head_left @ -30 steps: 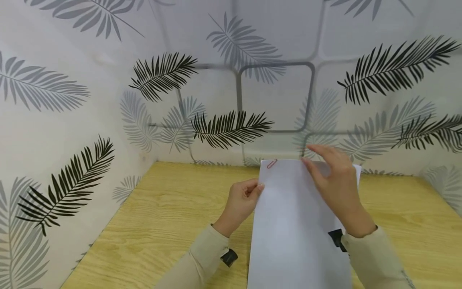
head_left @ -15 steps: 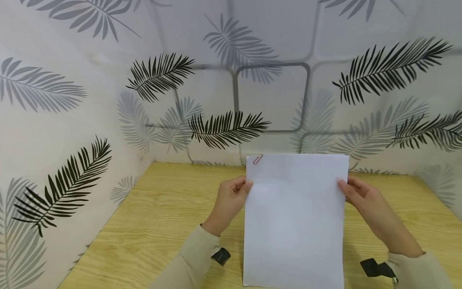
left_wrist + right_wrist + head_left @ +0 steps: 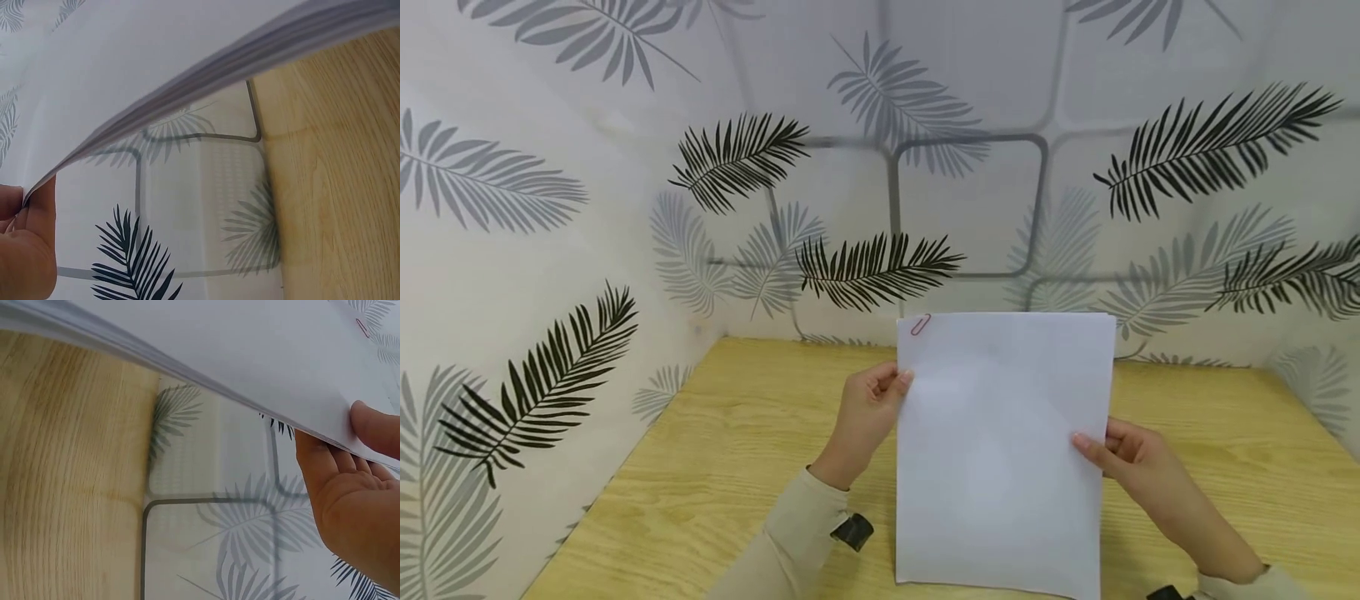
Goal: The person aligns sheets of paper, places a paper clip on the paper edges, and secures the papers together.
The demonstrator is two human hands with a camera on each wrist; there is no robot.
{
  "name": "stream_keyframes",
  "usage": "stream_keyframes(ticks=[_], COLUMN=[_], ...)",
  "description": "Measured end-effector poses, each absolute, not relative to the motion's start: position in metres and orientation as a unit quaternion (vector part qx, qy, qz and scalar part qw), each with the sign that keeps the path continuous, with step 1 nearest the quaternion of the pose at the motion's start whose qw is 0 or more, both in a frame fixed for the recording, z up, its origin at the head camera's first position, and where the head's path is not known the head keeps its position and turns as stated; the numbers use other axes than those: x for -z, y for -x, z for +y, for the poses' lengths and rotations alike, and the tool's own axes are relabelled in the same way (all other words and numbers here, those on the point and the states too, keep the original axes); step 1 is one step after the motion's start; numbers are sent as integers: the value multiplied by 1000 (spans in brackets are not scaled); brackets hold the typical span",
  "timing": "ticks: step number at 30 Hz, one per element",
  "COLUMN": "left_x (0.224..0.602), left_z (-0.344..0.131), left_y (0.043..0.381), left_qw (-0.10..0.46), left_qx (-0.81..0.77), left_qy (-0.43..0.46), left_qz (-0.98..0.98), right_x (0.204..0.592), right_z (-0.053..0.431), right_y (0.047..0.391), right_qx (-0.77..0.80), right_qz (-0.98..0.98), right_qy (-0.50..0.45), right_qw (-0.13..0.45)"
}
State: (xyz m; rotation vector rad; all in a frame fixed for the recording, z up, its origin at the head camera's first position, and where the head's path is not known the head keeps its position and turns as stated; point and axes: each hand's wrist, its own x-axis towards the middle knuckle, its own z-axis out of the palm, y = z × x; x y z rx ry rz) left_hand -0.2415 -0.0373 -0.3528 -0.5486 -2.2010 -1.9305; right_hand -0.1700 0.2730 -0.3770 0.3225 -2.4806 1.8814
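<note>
A stack of white paper (image 3: pixel 1000 467) stands raised between both hands in the head view, its blank face toward me. Near its top left corner sits a red paper clip (image 3: pixel 921 325), also visible in the right wrist view. My left hand (image 3: pixel 867 417) pinches the upper left edge, thumb in front and fingers behind. On the opposite side, my right hand (image 3: pixel 1157 475) grips the edge about halfway down, its thumb lying on the front sheet. The left wrist view shows several sheet layers along the stack's edge (image 3: pixel 206 72). In the right wrist view the fingers (image 3: pixel 350 487) support the back.
A wood-grain table (image 3: pixel 760 433) lies under the hands. Behind it rises a pale wall covering (image 3: pixel 970 208) with feather-leaf prints, and another patterned wall (image 3: pixel 512 275) borders the left side. Dark wrist straps (image 3: pixel 852 532) show at the sleeves.
My right hand has gone from the paper's top edge to its right edge, then slid lower. The stack has turned to face me more and shifted left, with my left hand still pinching it.
</note>
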Motion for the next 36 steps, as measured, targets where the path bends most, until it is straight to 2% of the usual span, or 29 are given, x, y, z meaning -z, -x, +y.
stream_keyframes(ticks=[7, 22, 36], left_x=[350, 345, 358], left_z=[-39, -49, -64], left_y=[240, 240, 240], left_qw=[78, 43, -42], left_qx=[664, 687, 630], left_qy=[173, 150, 158], left_qz=[-723, -710, -759], right_x=[380, 376, 370], right_z=[264, 264, 268], right_y=[166, 172, 188], right_qx=[-628, -659, -679], right_qz=[-771, -748, -732], right_qy=[-95, -61, -44], right_qw=[45, 51, 37])
